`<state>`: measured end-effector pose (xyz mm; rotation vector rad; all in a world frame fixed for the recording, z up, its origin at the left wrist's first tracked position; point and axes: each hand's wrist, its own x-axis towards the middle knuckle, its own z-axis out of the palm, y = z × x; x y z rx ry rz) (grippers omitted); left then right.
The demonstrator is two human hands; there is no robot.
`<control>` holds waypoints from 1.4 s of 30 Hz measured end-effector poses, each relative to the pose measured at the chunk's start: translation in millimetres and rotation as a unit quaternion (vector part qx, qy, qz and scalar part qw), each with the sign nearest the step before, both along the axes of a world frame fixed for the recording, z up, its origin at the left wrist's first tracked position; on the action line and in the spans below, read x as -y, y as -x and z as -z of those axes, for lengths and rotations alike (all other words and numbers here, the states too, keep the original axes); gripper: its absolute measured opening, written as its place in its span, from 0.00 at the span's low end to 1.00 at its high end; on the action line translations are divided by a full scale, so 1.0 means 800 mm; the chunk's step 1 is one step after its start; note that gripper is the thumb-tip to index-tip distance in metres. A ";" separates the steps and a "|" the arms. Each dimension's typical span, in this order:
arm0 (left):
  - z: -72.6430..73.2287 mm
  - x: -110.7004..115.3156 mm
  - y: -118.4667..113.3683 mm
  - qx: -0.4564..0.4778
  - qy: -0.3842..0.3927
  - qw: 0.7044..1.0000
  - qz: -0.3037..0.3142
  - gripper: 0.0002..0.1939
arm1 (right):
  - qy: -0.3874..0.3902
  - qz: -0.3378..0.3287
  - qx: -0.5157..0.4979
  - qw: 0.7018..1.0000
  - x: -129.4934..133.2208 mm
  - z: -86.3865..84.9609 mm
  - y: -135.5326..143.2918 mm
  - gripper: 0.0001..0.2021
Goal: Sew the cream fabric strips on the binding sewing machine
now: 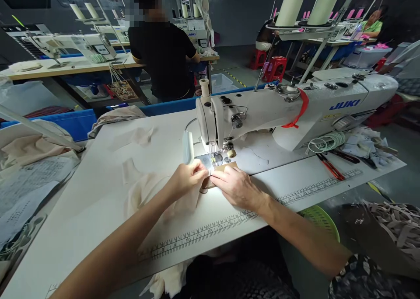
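Note:
A white sewing machine [256,111] stands on the table, its lamp lighting the needle area. Just in front of the presser foot [215,158], my left hand [188,176] pinches the edge of a sheer beige fabric [154,192], which spreads leftward over the tabletop. My right hand [238,186] lies beside it with fingers stretched out, pressing down near the fabric's edge. Under those fingers is a brown flat piece [226,167] on the machine bed. The fingertips of both hands nearly meet, and the small seam area between them is partly hidden.
A printed ruler [223,224] runs along the table's front edge. Red-handled snips [330,167] and a coil of pale cord [326,141] lie at right, near fabric scraps [367,146]. Papers [29,194] lie at left. A person [160,54] sits ahead, back turned.

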<state>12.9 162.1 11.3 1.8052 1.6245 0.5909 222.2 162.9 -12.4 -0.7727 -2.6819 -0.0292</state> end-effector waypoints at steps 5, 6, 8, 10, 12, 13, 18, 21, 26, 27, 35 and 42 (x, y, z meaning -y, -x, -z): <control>0.024 -0.019 0.002 -0.007 0.009 1.000 -0.012 0.11 | 0.001 -0.004 -0.006 1.000 0.000 -0.002 -0.003 0.15; 0.026 -0.019 0.004 -0.009 0.007 1.000 -0.015 0.11 | 0.002 -0.004 -0.010 1.000 0.000 -0.002 -0.003 0.16; 0.028 -0.018 0.006 -0.013 0.004 1.000 -0.016 0.10 | 0.005 -0.003 -0.020 1.000 0.000 -0.001 -0.003 0.16; 0.029 -0.018 0.005 -0.014 0.002 1.000 -0.014 0.09 | 0.009 0.001 -0.029 1.000 0.000 0.000 -0.004 0.16; 0.029 -0.018 0.005 -0.013 0.003 1.000 -0.011 0.09 | 0.012 0.007 -0.039 0.999 -0.001 0.003 -0.006 0.17; 0.029 -0.018 0.005 -0.013 0.003 1.000 -0.010 0.09 | 0.013 0.009 -0.044 0.999 -0.002 0.004 -0.008 0.18; 0.029 -0.020 0.005 -0.013 0.006 1.000 -0.012 0.08 | 0.020 0.022 -0.064 0.997 -0.008 0.011 -0.012 0.19; 0.029 -0.020 0.006 -0.014 0.010 1.000 -0.012 0.07 | 0.029 0.040 -0.065 0.997 -0.011 0.012 -0.011 0.20; 0.031 -0.022 0.008 -0.025 0.007 1.000 -0.003 0.08 | 0.031 0.062 -0.033 0.997 -0.013 0.009 -0.004 0.19; 0.031 -0.023 0.008 -0.030 0.005 1.000 0.001 0.08 | 0.028 0.063 -0.024 0.997 -0.012 0.008 -0.003 0.18; 0.016 -0.007 -0.003 -0.150 -0.135 0.978 0.050 0.10 | -0.001 0.063 0.037 0.997 -0.011 0.002 0.003 0.16; 0.039 0.033 -0.014 -0.223 -0.348 0.891 0.187 0.19 | -0.009 0.049 0.043 0.998 -0.013 0.002 0.004 0.17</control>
